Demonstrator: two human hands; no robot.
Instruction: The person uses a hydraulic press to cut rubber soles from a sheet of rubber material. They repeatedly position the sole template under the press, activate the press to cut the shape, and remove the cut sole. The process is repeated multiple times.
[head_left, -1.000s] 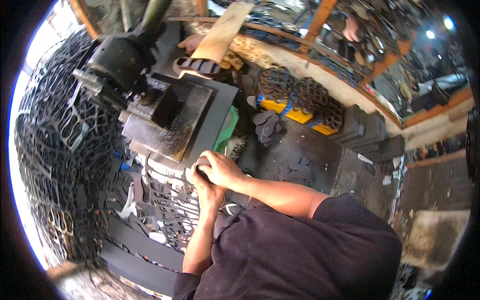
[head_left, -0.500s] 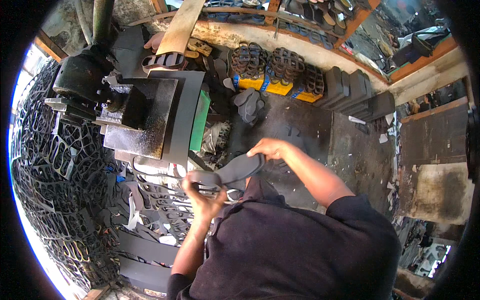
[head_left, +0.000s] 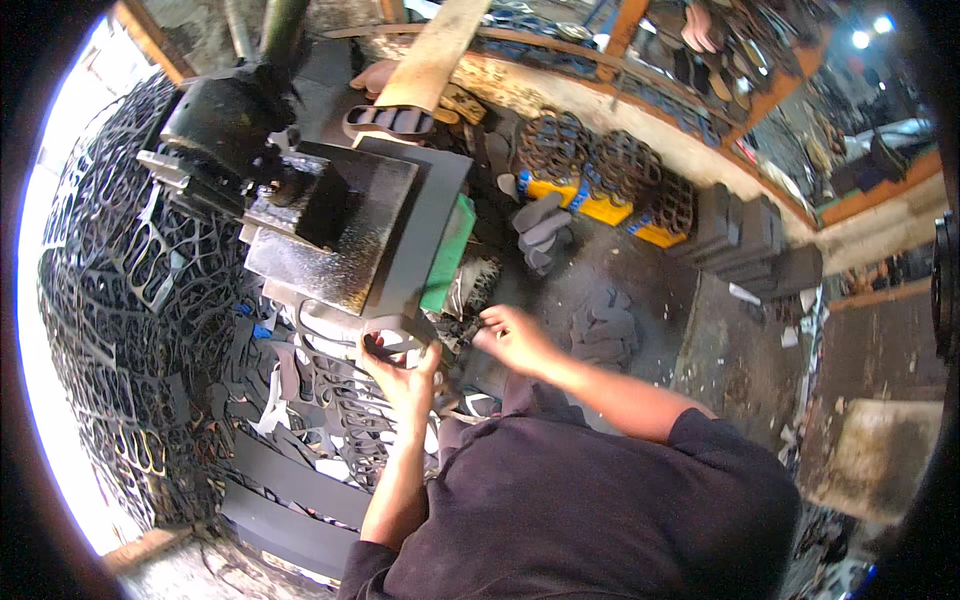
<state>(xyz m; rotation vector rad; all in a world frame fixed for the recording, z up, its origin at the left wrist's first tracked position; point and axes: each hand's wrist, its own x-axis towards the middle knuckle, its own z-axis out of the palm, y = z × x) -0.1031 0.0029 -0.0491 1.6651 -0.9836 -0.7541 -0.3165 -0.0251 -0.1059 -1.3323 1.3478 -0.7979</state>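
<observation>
My left hand [head_left: 402, 383] grips a dark, sole-shaped cutting die [head_left: 398, 325], an open ring, near the front edge of the press. Behind it, a dark grey sheet [head_left: 425, 230] lies on the press bed, with a green board [head_left: 448, 255] showing along its right side. My right hand [head_left: 515, 340] is to the right of the die, slightly blurred, its fingers loosely bent and apart with nothing seen in them. On the floor beyond it lies a heap of grey soles [head_left: 605, 330].
The press head [head_left: 290, 200] stands over the sheet. A big mound of cut-out scrap [head_left: 130, 330] rises at the left. Offcuts lie around my left forearm. Farther back are more soles [head_left: 542, 230], yellow boxes [head_left: 600, 207] topped with sandals, and dark stacks [head_left: 735, 235] along the wall.
The grey sole has left my hands; my right hand has let go and come nearer the press. The die stays in my left hand, now closer to the sheet. The view has shifted.
</observation>
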